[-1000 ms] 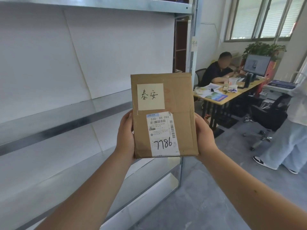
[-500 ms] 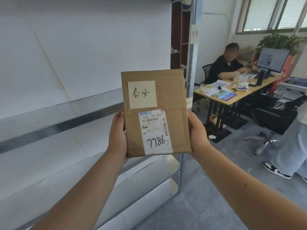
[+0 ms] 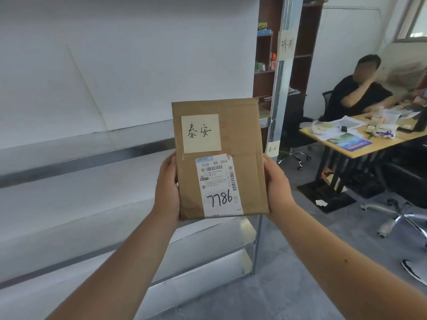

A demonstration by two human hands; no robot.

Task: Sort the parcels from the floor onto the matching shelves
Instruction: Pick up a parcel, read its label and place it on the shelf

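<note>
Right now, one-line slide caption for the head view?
Left hand and right hand hold a parcel marked 泰安 upright before the shelves, near a seemingly matching tag.

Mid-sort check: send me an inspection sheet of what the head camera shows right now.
Surface: grey metal shelf boards run along the left.
Job's things: brown parcel held upright; its yellow note reads 泰安 and its shipping label is marked 7786. On the shelf post, the upper tag reads 济南; the lower tag seems to read 泰安.
Clutter: papers on the desk; paper scrap on the floor.
Grippers: left hand and right hand grip the parcel's lower side edges.
Cables: nothing seen.
Surroundings: seated person at the desk, bookcase, chair base, a shoe at right.
</note>
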